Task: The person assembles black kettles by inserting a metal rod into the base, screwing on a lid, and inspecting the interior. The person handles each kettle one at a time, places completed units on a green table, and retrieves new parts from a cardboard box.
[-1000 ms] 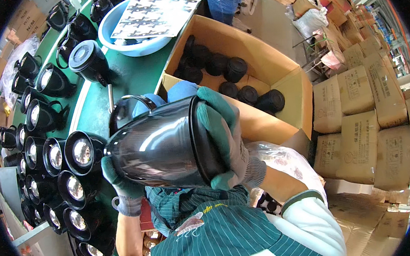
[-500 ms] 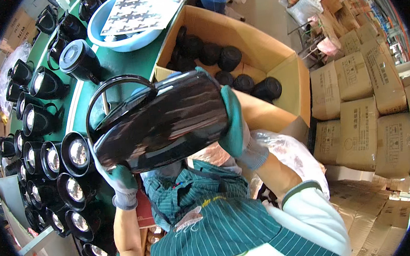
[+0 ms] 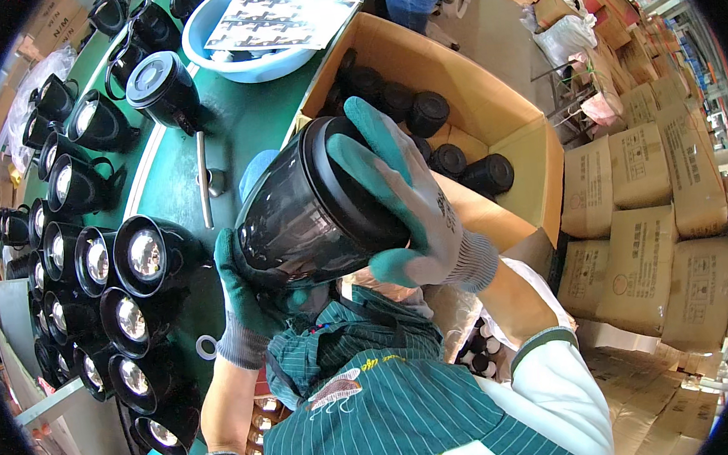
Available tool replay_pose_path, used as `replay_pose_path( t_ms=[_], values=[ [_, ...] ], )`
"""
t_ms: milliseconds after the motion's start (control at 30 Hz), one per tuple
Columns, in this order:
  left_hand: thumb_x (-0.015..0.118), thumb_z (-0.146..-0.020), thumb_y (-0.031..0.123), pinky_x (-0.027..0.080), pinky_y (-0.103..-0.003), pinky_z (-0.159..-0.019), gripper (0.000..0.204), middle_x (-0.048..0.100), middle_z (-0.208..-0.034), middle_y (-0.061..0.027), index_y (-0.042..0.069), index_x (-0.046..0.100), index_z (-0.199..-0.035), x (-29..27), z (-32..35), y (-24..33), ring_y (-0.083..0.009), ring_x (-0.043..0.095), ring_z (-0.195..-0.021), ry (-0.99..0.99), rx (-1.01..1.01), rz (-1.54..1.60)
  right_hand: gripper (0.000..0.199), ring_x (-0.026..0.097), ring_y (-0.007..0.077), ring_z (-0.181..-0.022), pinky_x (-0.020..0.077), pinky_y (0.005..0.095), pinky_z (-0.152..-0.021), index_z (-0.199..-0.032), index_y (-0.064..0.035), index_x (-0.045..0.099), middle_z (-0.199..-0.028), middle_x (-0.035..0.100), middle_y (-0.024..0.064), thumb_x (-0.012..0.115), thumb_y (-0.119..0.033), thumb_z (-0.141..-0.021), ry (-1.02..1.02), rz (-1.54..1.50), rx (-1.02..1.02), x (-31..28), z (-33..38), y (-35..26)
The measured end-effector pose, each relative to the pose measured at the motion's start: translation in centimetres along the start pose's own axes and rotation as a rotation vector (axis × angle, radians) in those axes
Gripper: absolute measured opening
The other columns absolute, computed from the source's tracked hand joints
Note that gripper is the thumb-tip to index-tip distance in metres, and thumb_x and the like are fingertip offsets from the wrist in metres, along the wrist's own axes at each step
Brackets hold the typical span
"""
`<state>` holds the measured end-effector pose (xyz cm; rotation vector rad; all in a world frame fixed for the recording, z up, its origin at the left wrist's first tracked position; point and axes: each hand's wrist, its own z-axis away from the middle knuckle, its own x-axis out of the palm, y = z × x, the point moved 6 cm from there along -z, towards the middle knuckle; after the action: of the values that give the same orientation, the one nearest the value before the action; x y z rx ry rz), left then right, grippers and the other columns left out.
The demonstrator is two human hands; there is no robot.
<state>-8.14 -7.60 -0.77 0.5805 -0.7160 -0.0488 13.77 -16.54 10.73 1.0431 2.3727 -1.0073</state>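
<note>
Held thing: a glossy black kettle body (image 3: 316, 210) was raised close to the person's chest, above the near edge of the green worktop (image 3: 241, 130), tilted on its side, probably so its surface could be looked over.
Right hand (image 3: 419, 215): gloved in grey and green, its fingers (image 3: 367, 154) were spread and clasped over the body's wider end, bearing most of the weight.
Left hand (image 3: 246, 301): gloved alike, it was cupped under the lower end with fingers curled against it, steadying the tilt.
Row of kettle bodies (image 3: 103, 274): more than a dozen stood on the worktop at the person's left, mouths up and packed touching, apparently lined up in order; an exact count could not be made where they crowded at the rim.
Cardboard box (image 3: 493, 123): open, just beyond the hands, holding about eight black round parts (image 3: 427, 111), within easy reach.
Blue basin (image 3: 240, 62): one, at the far end of the worktop, with a printed sheet (image 3: 279, 12) laid across it.
Stacked cartons (image 3: 646, 231): about six closed ones on the floor at the right.
</note>
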Motion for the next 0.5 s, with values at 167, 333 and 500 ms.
replay_pose_path(
  t_ms=[167,333,500],
  values=[
    [0.035,-0.091,0.086,0.066,-0.035,-0.068,0.096,0.058,-0.144,-0.0204,0.013,0.049,-0.151,3.9,1.3,-0.7,-0.0309,0.071,-0.11,0.034,-0.111,0.108,0.103,0.037,0.0496,-0.145,0.0334,0.0533,-0.118,-0.158,-0.0091,0.04,-0.159,0.034,0.0306,0.078,-0.063,-0.079,-0.036,-0.069,0.412,-0.5,-1.2,-0.2],
    [0.038,-0.089,0.087,0.059,-0.028,-0.051,0.098,0.069,-0.115,-0.0229,0.01,0.051,-0.148,2.4,0.0,-5.3,-0.0243,0.069,-0.067,-0.287,-0.311,0.273,0.108,0.05,0.0374,-0.134,0.0416,0.045,-0.113,-0.151,-0.0088,0.051,-0.147,0.05,0.0208,0.097,-0.049,-0.061,-0.1,-0.25,0.384,0.1,-2.0,2.0],
    [0.044,-0.088,0.086,0.054,-0.028,-0.052,0.097,0.065,-0.109,-0.0211,0.011,0.046,-0.151,1.5,1.8,-10.0,-0.0221,0.063,-0.064,-0.43,-0.68,0.725,0.089,0.055,0.0331,-0.123,0.0414,0.0436,-0.11,-0.135,-0.0077,0.063,-0.134,0.061,0.014,0.096,-0.047,-0.062,-0.083,-0.135,0.393,1.6,-1.8,2.1]
  ],
)
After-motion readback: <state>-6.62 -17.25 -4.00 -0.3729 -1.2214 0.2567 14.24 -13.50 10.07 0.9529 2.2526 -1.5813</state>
